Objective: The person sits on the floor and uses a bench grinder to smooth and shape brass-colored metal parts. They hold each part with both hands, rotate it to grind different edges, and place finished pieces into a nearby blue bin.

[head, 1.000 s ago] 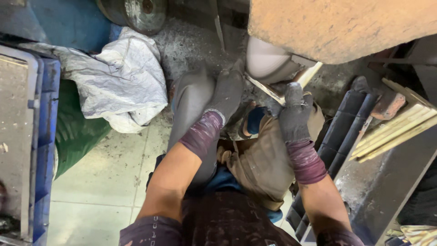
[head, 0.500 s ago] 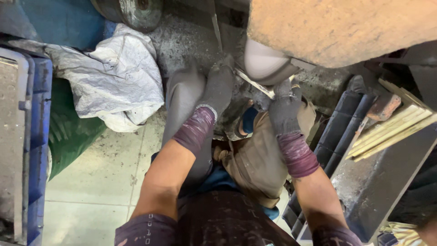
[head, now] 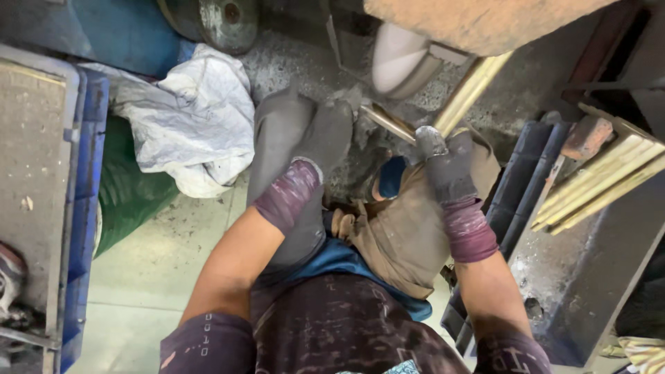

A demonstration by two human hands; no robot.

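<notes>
The brass rod (head: 473, 88) is slanting up from the right hand (head: 447, 170) toward the pale grinding wheel (head: 400, 59). That gloved hand is closing fully round the rod's lower end. A 2nd short brass piece (head: 388, 122) is lying between the 2 gloves; the left hand (head: 325, 138) is resting curled on the knee, and I cannot tell whether it is gripping anything. This looks like the grinding step; the next move seems to call for steady pressure. More brass strips (head: 599, 187) are waiting in a tray at the right.
</notes>
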